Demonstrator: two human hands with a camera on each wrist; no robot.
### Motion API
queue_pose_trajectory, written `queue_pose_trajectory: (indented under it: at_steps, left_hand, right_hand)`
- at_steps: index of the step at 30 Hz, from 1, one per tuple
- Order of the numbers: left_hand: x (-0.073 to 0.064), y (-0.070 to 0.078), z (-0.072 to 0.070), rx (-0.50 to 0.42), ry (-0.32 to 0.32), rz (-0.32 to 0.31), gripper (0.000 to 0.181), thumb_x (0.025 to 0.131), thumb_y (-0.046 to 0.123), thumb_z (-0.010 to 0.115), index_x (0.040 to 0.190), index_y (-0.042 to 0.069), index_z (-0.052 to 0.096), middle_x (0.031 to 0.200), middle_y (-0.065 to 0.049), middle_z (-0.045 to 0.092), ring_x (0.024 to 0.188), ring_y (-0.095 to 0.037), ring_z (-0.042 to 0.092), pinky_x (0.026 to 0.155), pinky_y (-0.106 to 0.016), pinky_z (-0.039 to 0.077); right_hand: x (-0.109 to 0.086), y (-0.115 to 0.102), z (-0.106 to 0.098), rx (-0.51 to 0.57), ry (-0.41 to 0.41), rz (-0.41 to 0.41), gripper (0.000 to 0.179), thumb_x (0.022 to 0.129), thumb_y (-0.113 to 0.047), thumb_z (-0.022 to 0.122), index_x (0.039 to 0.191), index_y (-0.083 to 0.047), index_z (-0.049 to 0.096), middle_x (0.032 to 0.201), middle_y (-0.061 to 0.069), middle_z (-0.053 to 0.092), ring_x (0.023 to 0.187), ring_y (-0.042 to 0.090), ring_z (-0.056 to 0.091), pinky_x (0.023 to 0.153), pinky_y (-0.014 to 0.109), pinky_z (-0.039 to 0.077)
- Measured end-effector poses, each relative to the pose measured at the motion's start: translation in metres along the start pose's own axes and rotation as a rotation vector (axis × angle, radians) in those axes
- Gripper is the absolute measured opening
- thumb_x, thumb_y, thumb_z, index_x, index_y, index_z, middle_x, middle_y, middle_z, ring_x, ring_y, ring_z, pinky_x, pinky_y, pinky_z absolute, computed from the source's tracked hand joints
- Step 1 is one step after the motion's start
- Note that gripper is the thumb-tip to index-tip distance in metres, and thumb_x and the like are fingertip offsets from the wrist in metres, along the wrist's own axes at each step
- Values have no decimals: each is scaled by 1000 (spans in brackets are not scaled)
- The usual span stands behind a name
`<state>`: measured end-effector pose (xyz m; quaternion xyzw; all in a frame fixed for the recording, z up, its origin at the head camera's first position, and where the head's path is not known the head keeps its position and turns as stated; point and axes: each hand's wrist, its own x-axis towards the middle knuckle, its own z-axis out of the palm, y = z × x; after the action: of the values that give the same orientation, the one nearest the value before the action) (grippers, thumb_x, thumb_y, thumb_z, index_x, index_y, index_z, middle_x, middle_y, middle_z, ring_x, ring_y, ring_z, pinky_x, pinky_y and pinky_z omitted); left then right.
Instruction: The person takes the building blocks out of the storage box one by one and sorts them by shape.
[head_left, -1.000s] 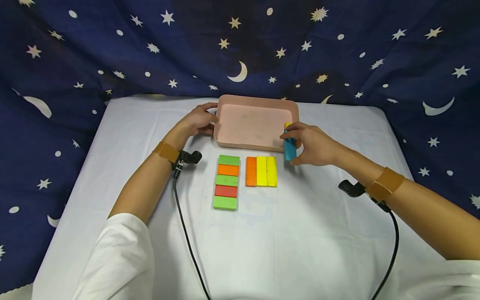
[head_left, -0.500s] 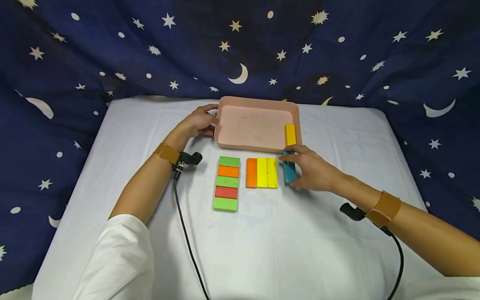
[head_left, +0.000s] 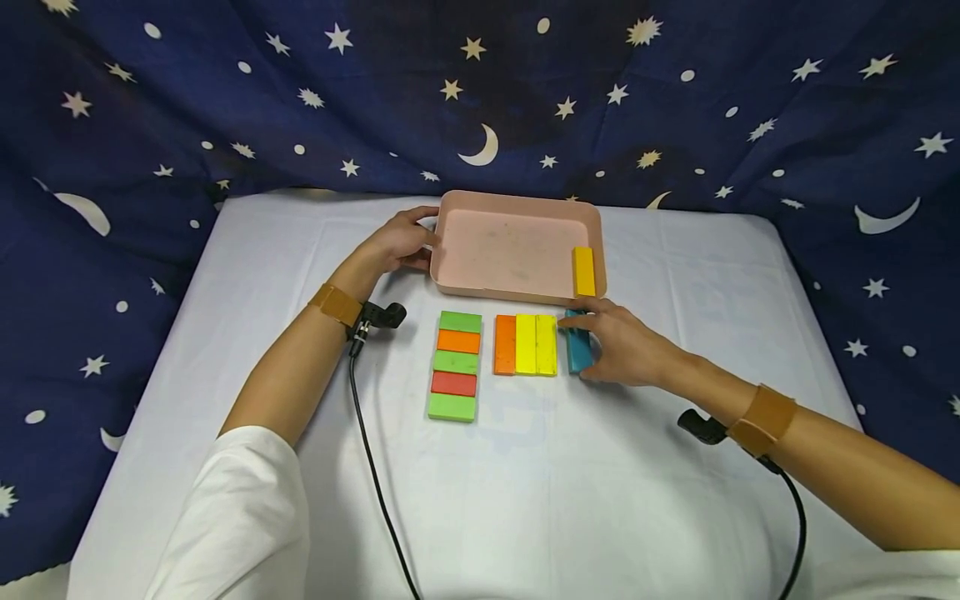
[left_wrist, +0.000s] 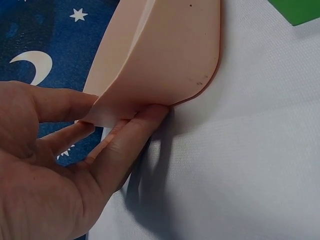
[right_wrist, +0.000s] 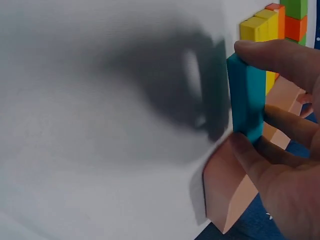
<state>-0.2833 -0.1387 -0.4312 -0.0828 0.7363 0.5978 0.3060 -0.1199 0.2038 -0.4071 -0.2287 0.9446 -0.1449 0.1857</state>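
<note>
A blue rectangular block (head_left: 577,346) is in my right hand (head_left: 628,346), just right of a row of upright-lying blocks. In the right wrist view the thumb and fingers pinch the blue block (right_wrist: 248,95) by its ends, and its shadow falls on the cloth beside it. My left hand (head_left: 399,242) touches the left side of a shallow pink tray (head_left: 502,242). In the left wrist view its fingers (left_wrist: 125,145) lie against the outer wall of the tray (left_wrist: 165,55). One orange-yellow block (head_left: 583,271) lies inside the tray at its right end.
An orange block (head_left: 505,344) and two yellow blocks (head_left: 536,344) lie side by side left of the blue one. Further left, a column of green, orange and red blocks (head_left: 453,383) runs toward me. A dark starry cloth (head_left: 480,100) hangs behind the table.
My right hand has brought the blue block from over the tray's right front edge toward me, beside the yellow blocks. The orange-yellow block in the tray is uncovered. The left hand has stayed put.
</note>
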Motion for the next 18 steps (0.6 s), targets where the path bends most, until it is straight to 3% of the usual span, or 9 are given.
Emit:
queue_pose_trajectory:
  at_steps: [10, 18]
  left_hand:
    - [-2, 0, 2, 1, -4, 11, 69, 102, 2, 56, 163, 30, 37, 136, -21, 61, 82, -21, 72, 62, -30, 61]
    - [-1, -1, 1, 3, 6, 17, 70, 102, 1, 56, 163, 29, 36, 137, -21, 61, 81, -20, 71, 60, -29, 61]
  right_hand:
    - [7, 5, 15, 75, -8, -22, 103, 70, -11, 96, 156, -8, 40, 162, 17, 41, 147, 39, 39, 118, 62, 39]
    - [13, 4, 18, 109, 23, -66, 107, 69, -14, 98, 156, -6, 38, 160, 15, 43, 144, 36, 43, 119, 58, 40]
